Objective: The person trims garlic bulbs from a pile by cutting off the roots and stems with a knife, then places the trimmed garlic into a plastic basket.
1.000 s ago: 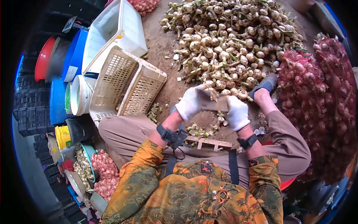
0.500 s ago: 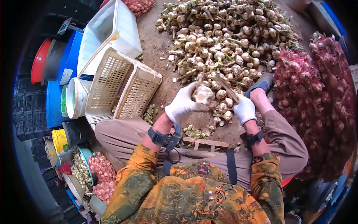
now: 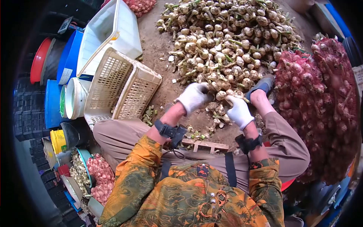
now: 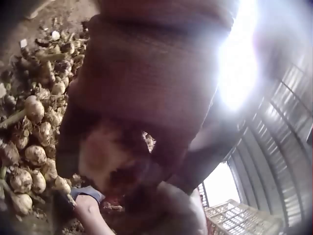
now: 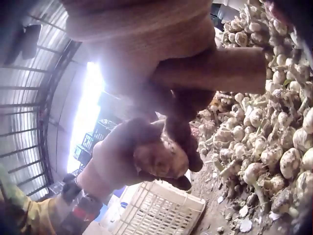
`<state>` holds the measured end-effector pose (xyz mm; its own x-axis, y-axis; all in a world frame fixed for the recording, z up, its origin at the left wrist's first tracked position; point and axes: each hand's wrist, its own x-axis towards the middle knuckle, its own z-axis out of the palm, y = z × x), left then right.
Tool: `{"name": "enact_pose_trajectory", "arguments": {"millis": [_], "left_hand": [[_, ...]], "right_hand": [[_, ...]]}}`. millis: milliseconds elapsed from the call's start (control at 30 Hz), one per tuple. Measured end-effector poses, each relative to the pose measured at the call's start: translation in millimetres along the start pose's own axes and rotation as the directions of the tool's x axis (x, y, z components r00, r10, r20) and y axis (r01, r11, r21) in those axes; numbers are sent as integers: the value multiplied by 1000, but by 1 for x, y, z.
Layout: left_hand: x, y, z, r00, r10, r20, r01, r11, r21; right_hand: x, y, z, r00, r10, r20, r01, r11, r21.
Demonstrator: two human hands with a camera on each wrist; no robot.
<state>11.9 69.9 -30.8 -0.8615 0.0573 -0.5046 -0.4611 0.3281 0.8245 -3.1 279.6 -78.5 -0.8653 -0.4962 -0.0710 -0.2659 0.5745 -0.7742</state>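
My gloved left hand (image 3: 194, 97) grips a garlic bulb (image 5: 164, 159), its pale round side showing in the right wrist view. From above, the fingers hide most of that bulb. Close on the right, my gloved right hand (image 3: 239, 111) holds a knife by its wooden handle (image 5: 239, 71), whose butt end sticks out of the fist. The blade is hidden behind the hands. Both hands are over the near edge of a large heap of garlic (image 3: 234, 49) with stems and soil on it.
A white perforated crate (image 3: 138, 92) stands on its side at the left, before a white tub (image 3: 128, 34). Red net sacks of garlic (image 3: 302, 102) line the right. Cut stems (image 3: 149, 113) and a small wooden frame (image 3: 204, 145) lie near the legs.
The hands were together with the blade between them, then parted, showing the bulb's cut face and the raised knife. Now they are closer again, with blade and cut face out of sight.
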Motion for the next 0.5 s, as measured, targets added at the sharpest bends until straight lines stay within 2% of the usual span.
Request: {"name": "enact_pose_trajectory", "arguments": {"millis": [33, 67, 100, 133, 167, 200, 233, 267, 300, 333, 367, 400, 433, 467, 500], "left_hand": [[-7, 3, -15, 967, 249, -52, -243, 964, 107], [-21, 16, -33, 917, 377, -131, -356, 921, 158], [-24, 17, -54, 773, 571, -275, -450, 800, 397], [-36, 16, -88, 688, 591, -422, -231, 729, 644], [-41, 1, -134, 626, 635, -452, -87, 633, 769], [-61, 24, -148, 598, 497, -629, 366, 529, 766], [-72, 26, -160, 392, 577, -717, 561, 468, 683], [-71, 11, -176, 229, 755, -614, 626, 369, 687], [-55, -8, -177, 225, 759, -611, 625, 369, 688], [-37, -30, -168, 347, 653, -673, 401, 545, 736], [-21, -49, -153, 484, 548, -682, 166, 708, 686], [-1, -57, -119, 758, 305, -577, 130, 796, 592], [4, -57, -116, 793, 288, -537, 1, 881, 473], [35, -76, -44, 981, -109, -159, 166, 895, 414], [38, -77, -4, 932, -318, -175, 363, 841, 402]], "right_hand": [[5, 20, 2, 971, 151, 184, -130, 984, -120], [3, 49, 8, 952, 223, 212, -172, 957, -232], [-3, 69, 13, 924, 302, 234, -213, 916, -341], [-2, 74, 12, 917, 329, 226, -258, 920, -294], [0, 79, 9, 906, 361, 221, -304, 918, -254], [7, 67, -3, 958, 237, 162, -197, 954, -226], [12, 58, -9, 958, 276, 75, -273, 960, -57], [14, 45, -19, 957, 289, 18, -289, 955, 64], [19, 33, -30, 952, 302, -44, -289, 939, 188], [22, 25, -36, 955, 280, -100, -248, 936, 250], [22, 18, -42, 953, 260, -153, -204, 930, 307], [19, 9, -49, 944, 307, -119, -237, 885, 400], [15, 8, -50, 945, 305, -118, -236, 886, 398], [12, 9, -52, 947, 309, -93, -234, 856, 460], [7, 11, -54, 947, 315, -69, -235, 821, 520]]}}
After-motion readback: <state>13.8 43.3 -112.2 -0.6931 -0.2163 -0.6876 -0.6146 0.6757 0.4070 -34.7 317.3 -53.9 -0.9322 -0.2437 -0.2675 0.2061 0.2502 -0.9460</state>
